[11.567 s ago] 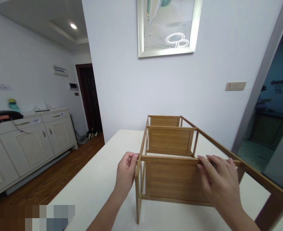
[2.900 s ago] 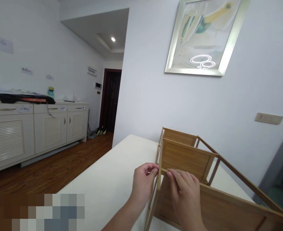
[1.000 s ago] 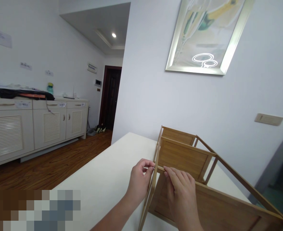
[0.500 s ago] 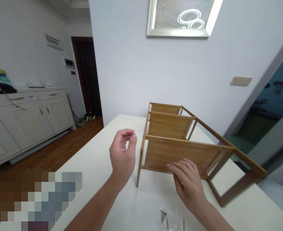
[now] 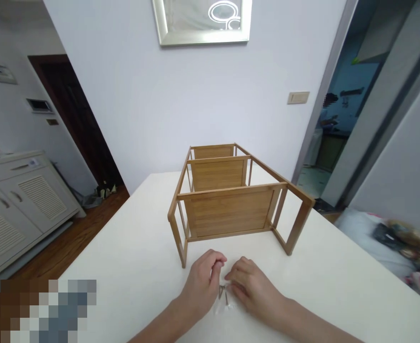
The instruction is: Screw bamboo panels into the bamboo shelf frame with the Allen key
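Observation:
My left hand (image 5: 205, 280) is closed, thumb and index finger pressed together; whatever they pinch, if anything, does not show. Close beside it, my right hand (image 5: 250, 288) has bent fingers at the edge of a small clear plastic bag (image 5: 220, 307). Several metal screws (image 5: 226, 297) lie in or on the bag, between the two hands. Just beyond the hands, a brown wooden shelf frame (image 5: 227, 191) lies on its side, its several panels standing upright one behind another. Neither hand touches the frame.
The white table (image 5: 124, 247) carries the frame and ends near a wall with a framed picture (image 5: 205, 37). A louvred cabinet (image 5: 35, 205) stands left. Beyond the doorway at right is a person (image 5: 326, 119); bagged things (image 5: 392, 243) lie at the right.
Both hands have left the shelf frame's side and come together at the plastic bag. The frame was tilted and now rests level on the table. My view has turned right.

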Demonstrator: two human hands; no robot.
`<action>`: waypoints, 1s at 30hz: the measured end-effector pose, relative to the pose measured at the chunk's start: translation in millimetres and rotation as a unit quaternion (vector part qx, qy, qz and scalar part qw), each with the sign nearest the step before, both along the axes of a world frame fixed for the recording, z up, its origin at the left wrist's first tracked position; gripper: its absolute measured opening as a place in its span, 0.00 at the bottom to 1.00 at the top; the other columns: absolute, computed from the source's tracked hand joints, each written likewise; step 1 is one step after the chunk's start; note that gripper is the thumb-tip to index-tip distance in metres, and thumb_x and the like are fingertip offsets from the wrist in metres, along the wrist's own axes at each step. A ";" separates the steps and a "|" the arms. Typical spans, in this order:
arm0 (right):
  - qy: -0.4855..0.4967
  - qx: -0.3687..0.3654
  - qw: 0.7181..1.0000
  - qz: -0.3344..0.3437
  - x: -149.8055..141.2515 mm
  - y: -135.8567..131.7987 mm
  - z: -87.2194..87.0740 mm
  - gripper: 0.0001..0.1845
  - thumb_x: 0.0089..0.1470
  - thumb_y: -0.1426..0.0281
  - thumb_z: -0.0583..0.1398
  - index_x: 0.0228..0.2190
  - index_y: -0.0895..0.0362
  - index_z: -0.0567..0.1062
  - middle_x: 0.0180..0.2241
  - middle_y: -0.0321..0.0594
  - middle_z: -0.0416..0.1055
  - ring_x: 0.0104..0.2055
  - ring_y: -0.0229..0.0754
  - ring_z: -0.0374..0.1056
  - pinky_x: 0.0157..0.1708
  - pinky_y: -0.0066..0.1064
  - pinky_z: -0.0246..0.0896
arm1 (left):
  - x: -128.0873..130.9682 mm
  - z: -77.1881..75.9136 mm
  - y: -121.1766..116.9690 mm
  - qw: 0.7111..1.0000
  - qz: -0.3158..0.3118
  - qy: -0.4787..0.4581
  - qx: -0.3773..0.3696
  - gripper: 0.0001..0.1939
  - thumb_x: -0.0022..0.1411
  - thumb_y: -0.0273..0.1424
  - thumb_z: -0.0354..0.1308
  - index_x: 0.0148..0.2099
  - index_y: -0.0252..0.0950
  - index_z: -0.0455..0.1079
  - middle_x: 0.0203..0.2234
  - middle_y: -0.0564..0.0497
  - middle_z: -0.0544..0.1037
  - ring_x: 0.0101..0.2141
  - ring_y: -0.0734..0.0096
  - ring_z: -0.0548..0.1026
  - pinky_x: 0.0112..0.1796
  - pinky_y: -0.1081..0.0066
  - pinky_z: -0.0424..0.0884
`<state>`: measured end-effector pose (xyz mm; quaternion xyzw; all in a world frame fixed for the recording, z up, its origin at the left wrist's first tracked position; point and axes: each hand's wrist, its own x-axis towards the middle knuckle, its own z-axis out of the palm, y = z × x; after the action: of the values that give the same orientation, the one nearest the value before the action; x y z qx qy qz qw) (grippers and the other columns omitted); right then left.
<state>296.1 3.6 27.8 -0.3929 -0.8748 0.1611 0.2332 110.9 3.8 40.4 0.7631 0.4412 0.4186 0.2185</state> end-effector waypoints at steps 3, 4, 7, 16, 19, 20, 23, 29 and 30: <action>-0.026 -0.010 1.000 -0.004 -7.1 -0.1 -8.2 0.08 0.57 0.73 0.58 0.35 0.54 0.77 0.36 0.41 0.71 0.40 0.43 0.63 0.42 0.36 0.57 | -7.0 -25.6 -3.5 0.998 0.019 0.031 -0.043 0.12 0.67 0.26 0.43 0.39 0.37 0.68 0.33 0.50 0.74 0.35 0.68 0.73 0.39 0.67 0.69; -0.028 -0.010 1.000 -0.006 -8.8 0.4 -10.8 0.08 0.58 0.73 0.57 0.34 0.54 0.77 0.35 0.41 0.71 0.40 0.43 0.63 0.41 0.36 0.57 | -8.7 -31.2 -4.4 0.998 0.021 0.038 -0.050 0.12 0.68 0.27 0.43 0.39 0.37 0.68 0.33 0.49 0.74 0.36 0.67 0.73 0.39 0.66 0.69; -0.018 -0.004 1.000 -0.013 -11.7 1.9 -17.0 0.11 0.61 0.72 0.54 0.31 0.54 0.76 0.34 0.40 0.70 0.39 0.42 0.62 0.41 0.36 0.55 | -10.2 -39.7 -6.2 0.997 0.018 0.051 -0.059 0.13 0.69 0.29 0.41 0.40 0.37 0.68 0.34 0.48 0.74 0.36 0.66 0.72 0.40 0.65 0.69; -0.004 -0.015 1.000 -0.026 -14.6 -1.8 -15.8 0.10 0.58 0.75 0.53 0.33 0.56 0.74 0.36 0.41 0.70 0.40 0.41 0.62 0.43 0.35 0.54 | -12.3 -47.3 -4.8 0.994 0.011 0.006 -0.104 0.17 0.70 0.35 0.39 0.45 0.38 0.68 0.38 0.45 0.75 0.41 0.63 0.73 0.45 0.61 0.69; -0.018 -0.039 0.999 -0.024 -18.1 -2.8 -10.0 0.09 0.55 0.73 0.56 0.36 0.55 0.75 0.38 0.41 0.70 0.42 0.43 0.62 0.44 0.36 0.54 | -15.4 -51.5 -2.8 0.990 0.031 -0.032 -0.131 0.18 0.70 0.37 0.39 0.46 0.37 0.68 0.40 0.45 0.76 0.42 0.63 0.73 0.47 0.61 0.69; -0.029 -0.049 0.998 -0.021 -19.8 -2.8 -8.8 0.08 0.54 0.72 0.57 0.36 0.55 0.76 0.38 0.42 0.70 0.43 0.44 0.62 0.45 0.36 0.54 | -16.0 -52.0 -2.9 0.990 0.033 -0.035 -0.133 0.18 0.70 0.38 0.39 0.46 0.37 0.68 0.40 0.44 0.76 0.42 0.63 0.74 0.47 0.61 0.69; -0.055 -0.066 0.996 -0.021 -25.2 -1.5 -9.4 0.09 0.55 0.72 0.57 0.35 0.56 0.77 0.38 0.43 0.71 0.44 0.44 0.63 0.47 0.37 0.53 | -17.3 -51.4 -4.8 0.992 0.024 -0.022 -0.121 0.17 0.69 0.38 0.41 0.44 0.37 0.69 0.39 0.44 0.76 0.41 0.63 0.74 0.46 0.62 0.70; -0.059 -0.029 0.997 -0.043 -30.4 5.3 -28.4 0.08 0.56 0.74 0.58 0.32 0.53 0.78 0.35 0.39 0.73 0.40 0.42 0.65 0.44 0.34 0.53 | -21.4 -60.6 -1.6 0.999 -0.014 0.021 -0.046 0.16 0.69 0.37 0.43 0.43 0.38 0.70 0.37 0.45 0.77 0.40 0.64 0.76 0.43 0.64 0.73; -0.064 -0.008 0.997 -0.043 -30.6 6.9 -33.7 0.07 0.56 0.74 0.59 0.31 0.54 0.77 0.34 0.38 0.73 0.39 0.41 0.65 0.43 0.34 0.54 | -21.0 -64.6 0.2 0.999 -0.014 0.021 -0.033 0.16 0.69 0.37 0.43 0.42 0.38 0.70 0.36 0.45 0.77 0.39 0.64 0.76 0.42 0.65 0.73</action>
<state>265.6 10.5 -5.9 -0.4415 -0.8689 0.1321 0.1805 89.8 4.0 -24.2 0.7701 0.4484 0.3849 0.2404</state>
